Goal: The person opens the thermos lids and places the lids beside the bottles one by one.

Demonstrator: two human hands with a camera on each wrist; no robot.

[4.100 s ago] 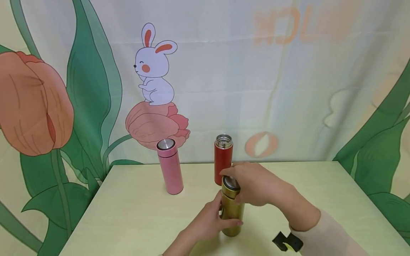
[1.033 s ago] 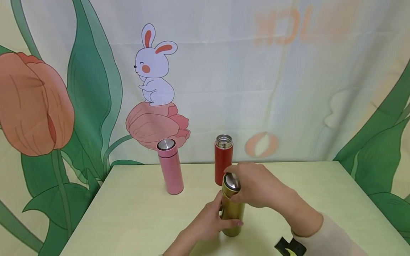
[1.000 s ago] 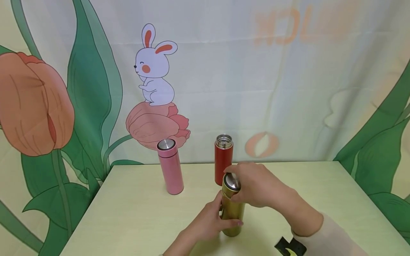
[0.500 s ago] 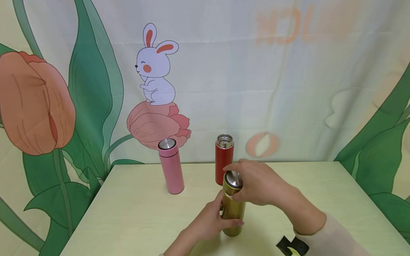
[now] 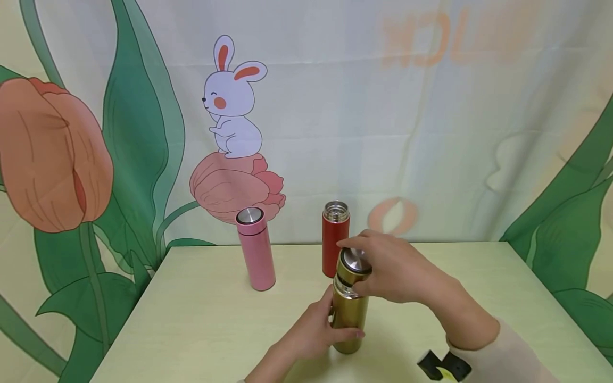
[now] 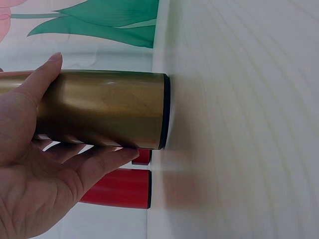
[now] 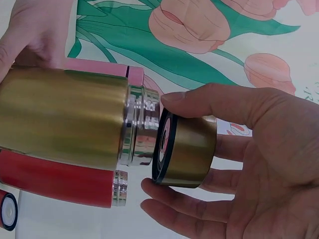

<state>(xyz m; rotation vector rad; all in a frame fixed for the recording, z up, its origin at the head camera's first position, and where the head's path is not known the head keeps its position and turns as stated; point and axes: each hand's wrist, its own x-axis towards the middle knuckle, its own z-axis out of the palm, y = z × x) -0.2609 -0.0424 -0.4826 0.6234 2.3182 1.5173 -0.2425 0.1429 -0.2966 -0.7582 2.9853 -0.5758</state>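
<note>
My left hand [image 5: 311, 327] grips the lower body of a gold thermos bottle [image 5: 348, 319], which stands upright on the table. Above it, my right hand [image 5: 397, 266] holds the gold lid [image 5: 355, 260] with its steel top between thumb and fingers. The lid is off the threads and tilted, close over the bottle's mouth. In the right wrist view the bare steel neck [image 7: 142, 127] shows beside the lid's black inner ring [image 7: 167, 147]. Just behind stands a red thermos bottle [image 5: 335, 244] without a lid, its steel mouth uncovered.
A pink thermos bottle [image 5: 258, 255] with its lid on stands to the left on the pale table [image 5: 191, 319]. A small red lid [image 7: 8, 210] shows at the right wrist view's edge. Behind the table hangs a printed curtain [image 5: 335, 106].
The gold lid, seated on the bottle earlier, has been raised up and slightly right by my right hand, exposing the steel neck. My left hand keeps its grip on the bottle.
</note>
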